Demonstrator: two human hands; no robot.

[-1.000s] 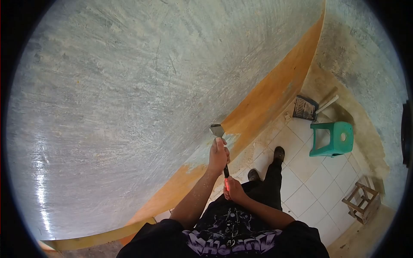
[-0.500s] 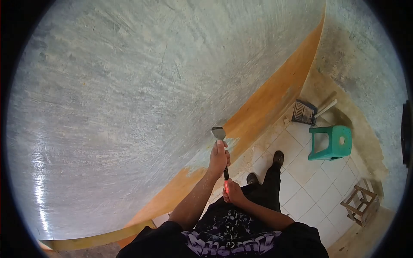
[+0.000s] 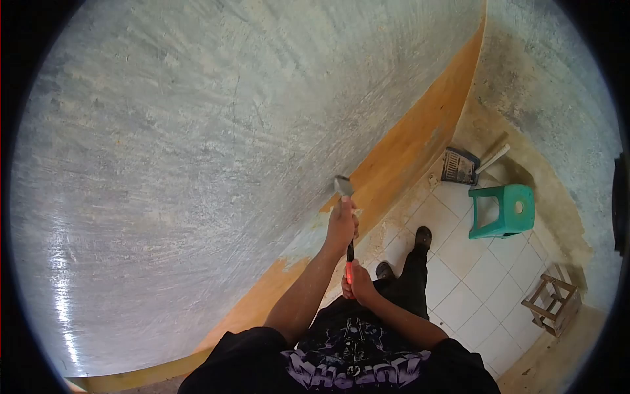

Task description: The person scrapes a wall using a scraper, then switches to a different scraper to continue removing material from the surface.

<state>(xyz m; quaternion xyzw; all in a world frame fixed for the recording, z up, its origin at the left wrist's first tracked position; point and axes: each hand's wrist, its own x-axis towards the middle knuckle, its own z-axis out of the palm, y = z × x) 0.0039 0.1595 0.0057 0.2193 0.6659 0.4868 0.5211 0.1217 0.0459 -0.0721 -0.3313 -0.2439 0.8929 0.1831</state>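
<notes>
A long-handled scraper (image 3: 342, 186) with a wide metal head and a black and red handle is held in both hands. My left hand (image 3: 340, 226) wraps round it just below the head, thumb lying along the top. Lower down, my right hand (image 3: 358, 284) grips the red end near my body. The scraper's head overlaps the wall at the border between the grey surface (image 3: 197, 164) and the orange painted band (image 3: 413, 125). Just below the head, a patch of the band (image 3: 307, 240) shows pale and bare.
On the tiled floor (image 3: 462, 262) to the right stand a green plastic stool (image 3: 515, 210) and a small wooden stool (image 3: 550, 304). A black dustpan-like thing (image 3: 459, 165) with a pale handle lies by the wall corner. My shoes (image 3: 423, 238) are close to the wall's foot.
Both hands have moved the scraper a little up and to the right along the orange band's upper edge. The view has shifted slightly. Both hands keep their hold.
</notes>
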